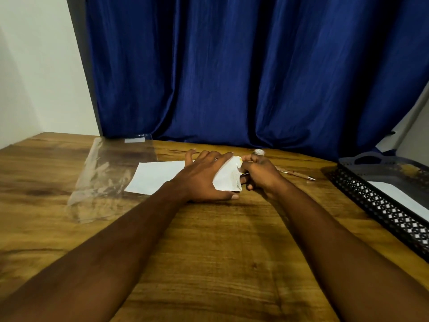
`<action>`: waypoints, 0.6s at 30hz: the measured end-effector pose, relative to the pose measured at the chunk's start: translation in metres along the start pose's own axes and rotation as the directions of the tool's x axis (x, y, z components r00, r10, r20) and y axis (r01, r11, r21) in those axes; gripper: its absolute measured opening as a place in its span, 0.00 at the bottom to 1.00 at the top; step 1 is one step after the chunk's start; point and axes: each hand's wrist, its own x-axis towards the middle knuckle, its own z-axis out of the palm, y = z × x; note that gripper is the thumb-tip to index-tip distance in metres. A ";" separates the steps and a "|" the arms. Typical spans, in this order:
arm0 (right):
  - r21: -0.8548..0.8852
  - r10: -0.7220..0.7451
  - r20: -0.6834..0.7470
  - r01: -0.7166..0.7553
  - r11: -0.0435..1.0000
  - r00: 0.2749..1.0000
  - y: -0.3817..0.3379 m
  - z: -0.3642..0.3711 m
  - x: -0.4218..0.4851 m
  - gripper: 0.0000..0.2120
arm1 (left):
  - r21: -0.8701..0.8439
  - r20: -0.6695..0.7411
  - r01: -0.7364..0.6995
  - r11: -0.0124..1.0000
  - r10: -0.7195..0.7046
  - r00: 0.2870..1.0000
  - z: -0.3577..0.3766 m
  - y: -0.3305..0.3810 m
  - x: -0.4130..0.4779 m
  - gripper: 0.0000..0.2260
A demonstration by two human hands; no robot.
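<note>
A white envelope (228,176) lies on the wooden table (220,240), its right end lifted with a torn, yellow-stained flap. My left hand (202,175) rests flat on it with straight, spread fingers, the thumb along the near edge. My right hand (260,174) has its fingers curled at the envelope's right end and pinches the flap; what else it holds is hidden. A white sheet of paper (155,176) lies under and to the left of my left hand.
A clear plastic sleeve (109,175) lies at the left. A small round-capped bottle (258,152) stands behind my right hand, and a pen (299,175) lies to its right. A black lattice tray (380,201) holding white paper sits at the right edge. A blue curtain (243,66) hangs behind.
</note>
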 end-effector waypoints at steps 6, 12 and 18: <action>-0.037 -0.005 -0.009 0.004 0.999 1.000 -0.003 0.000 -0.002 0.17 | -0.029 -0.013 0.003 1.000 -0.003 1.000 -0.001 -0.001 -0.006 0.51; -0.064 0.009 0.071 -0.004 0.998 0.997 -0.002 0.000 -0.008 0.16 | -0.044 -0.053 0.011 0.999 -0.013 0.998 0.000 -0.004 -0.011 0.50; -0.016 0.041 0.091 -0.039 0.999 0.995 -0.001 -0.001 -0.005 0.18 | -0.021 -0.024 0.014 1.000 -0.015 1.000 -0.004 -0.003 -0.012 0.51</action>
